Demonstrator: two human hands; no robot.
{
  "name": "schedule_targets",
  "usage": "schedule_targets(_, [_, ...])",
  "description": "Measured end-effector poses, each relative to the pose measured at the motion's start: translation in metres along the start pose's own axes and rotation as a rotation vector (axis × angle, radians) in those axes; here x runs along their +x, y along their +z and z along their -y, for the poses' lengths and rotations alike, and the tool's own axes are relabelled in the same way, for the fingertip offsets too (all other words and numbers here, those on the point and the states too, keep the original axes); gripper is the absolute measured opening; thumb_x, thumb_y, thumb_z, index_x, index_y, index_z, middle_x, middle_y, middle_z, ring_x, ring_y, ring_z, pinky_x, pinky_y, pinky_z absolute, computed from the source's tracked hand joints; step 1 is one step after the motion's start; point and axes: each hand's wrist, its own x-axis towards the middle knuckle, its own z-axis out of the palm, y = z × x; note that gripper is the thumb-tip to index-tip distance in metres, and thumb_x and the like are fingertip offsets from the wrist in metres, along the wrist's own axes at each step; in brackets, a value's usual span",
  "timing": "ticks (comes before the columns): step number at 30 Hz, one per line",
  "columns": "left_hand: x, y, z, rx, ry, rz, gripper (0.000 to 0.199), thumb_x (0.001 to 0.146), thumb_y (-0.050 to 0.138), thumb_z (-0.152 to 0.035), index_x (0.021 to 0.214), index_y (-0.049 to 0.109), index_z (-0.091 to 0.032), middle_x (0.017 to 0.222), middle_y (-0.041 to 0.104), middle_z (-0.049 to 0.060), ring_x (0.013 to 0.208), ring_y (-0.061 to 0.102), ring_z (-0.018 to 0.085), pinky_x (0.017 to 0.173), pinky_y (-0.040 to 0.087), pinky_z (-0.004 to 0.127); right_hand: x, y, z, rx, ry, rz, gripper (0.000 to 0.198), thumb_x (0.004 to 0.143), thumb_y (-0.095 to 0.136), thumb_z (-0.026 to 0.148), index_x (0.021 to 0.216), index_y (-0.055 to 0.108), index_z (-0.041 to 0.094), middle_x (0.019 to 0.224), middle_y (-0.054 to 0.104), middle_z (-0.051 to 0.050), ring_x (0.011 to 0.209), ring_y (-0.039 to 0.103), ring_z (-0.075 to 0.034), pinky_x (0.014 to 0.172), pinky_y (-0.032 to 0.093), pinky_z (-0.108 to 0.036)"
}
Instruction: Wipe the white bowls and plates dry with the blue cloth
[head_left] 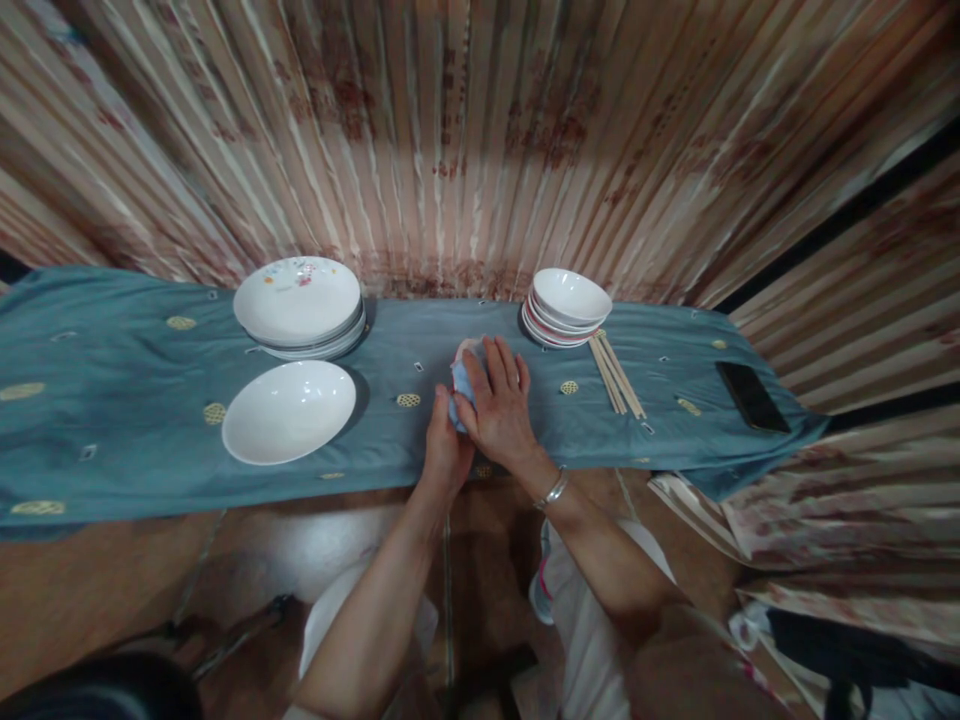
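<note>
Head view: the left hand, at the near middle of the tablecloth, grasps a blue cloth from the left; its thumb lies upright along the side and its other fingers are largely hidden. The right hand is closed over the cloth from above and right, fingers lightly bent. The cloth sits bunched between the 2 hands. A pale pinkish patch shows at its far end; whether something hard is wrapped inside cannot be told.

Handling, as judged: cloth light, soft, without stiffness; best pinched by a fold. Any item within should be held by its rim and treated as fragile.

To the left, 1 white bowl appears glossy, likely slippery and breakable. Far right, a dark phone lies flat; no brand legible. Nearer the middle are chopsticks, unmarked as far as visible. Beyond stand small bowls, stacked, and, left, stacked plates, the top 1 flower-printed. The far curtain bears reddish patterning. No readable writing found.
</note>
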Motion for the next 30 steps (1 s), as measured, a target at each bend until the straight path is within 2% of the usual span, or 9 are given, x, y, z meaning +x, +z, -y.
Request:
schedule_targets(3, [0.0,-0.001,0.006,0.015,0.02,0.081,0.041,0.099,0.044,-0.043,0.113,0.072,-0.016,0.127,0.07,0.009,0.139,0.048,0.02,0.118,0.035,0.037,0.004,-0.006,-0.003,-0.005,0.024,-0.03,0.05,0.1,0.045,0.036,0.144,0.05,0.014,0.158,0.039,-0.019,0.152,0.023,-0.03,0.121,0.018,-0.055])
schedule_targets(6, [0.003,-0.003,0.013,0.051,0.082,0.128,0.034,0.093,0.054,-0.044,0.102,0.074,-0.018,0.12,0.073,0.007,0.136,0.051,0.021,0.116,0.036,0.035,0.007,-0.01,-0.008,0.024,0.073,-0.079,0.046,0.1,0.042,0.033,0.14,0.053,0.014,0.156,0.042,-0.018,0.151,0.025,-0.029,0.121,0.02,-0.053])
schedule_targets(10, [0.005,-0.008,0.024,0.183,0.141,0.144,0.03,0.072,0.074,-0.042,0.089,0.073,-0.018,0.098,0.076,0.005,0.113,0.065,0.026,0.104,0.045,0.037,0.007,-0.013,-0.022,0.132,0.151,-0.125,0.044,0.102,0.036,0.034,0.136,0.056,0.015,0.152,0.046,-0.018,0.148,0.032,-0.027,0.119,0.026,-0.052])
schedule_targets(13, [0.001,-0.01,0.03,0.304,0.17,0.204,0.027,0.065,0.075,-0.035,0.086,0.071,-0.018,0.086,0.074,0.002,0.094,0.067,0.024,0.095,0.049,0.036,0.004,-0.014,-0.034,0.243,0.195,-0.153,0.045,0.1,0.04,0.041,0.134,0.058,0.016,0.149,0.049,-0.017,0.146,0.037,-0.027,0.119,0.029,-0.052])
schedule_targets(18, [-0.006,-0.009,0.042,0.567,0.226,0.298,0.028,0.064,0.069,-0.019,0.091,0.067,-0.018,0.088,0.072,0.002,0.092,0.065,0.021,0.091,0.049,0.033,0.004,-0.02,-0.051,0.477,0.352,-0.131,0.052,0.089,0.059,0.052,0.128,0.06,0.019,0.142,0.055,-0.016,0.135,0.049,-0.029,0.115,0.037,-0.049])
schedule_targets(23, [-0.005,-0.013,0.055,0.826,0.325,0.339,0.018,0.072,0.057,-0.01,0.087,0.061,-0.019,0.089,0.068,0.004,0.091,0.065,0.021,0.091,0.051,0.036,0.007,-0.034,-0.062,0.707,0.453,-0.028,0.048,0.078,0.066,0.04,0.121,0.062,0.019,0.117,0.067,-0.009,0.109,0.061,-0.025,0.1,0.048,-0.042])
schedule_targets(26, [-0.005,-0.017,0.055,1.052,0.481,0.384,0.015,0.077,0.053,-0.009,0.086,0.06,-0.019,0.092,0.067,0.007,0.096,0.064,0.024,0.099,0.047,0.044,0.005,-0.038,-0.064,0.758,0.513,-0.033,0.052,0.074,0.063,0.034,0.123,0.063,0.018,0.11,0.07,-0.007,0.098,0.062,-0.024,0.094,0.05,-0.041])
schedule_targets(30, [-0.005,-0.024,0.046,1.329,0.649,0.453,0.027,0.078,0.046,-0.003,0.091,0.061,-0.02,0.096,0.069,0.008,0.102,0.065,0.023,0.115,0.033,0.053,0.001,-0.033,-0.066,0.809,0.546,-0.035,0.052,0.073,0.059,0.033,0.122,0.065,0.018,0.102,0.071,-0.004,0.091,0.062,-0.023,0.085,0.051,-0.037])
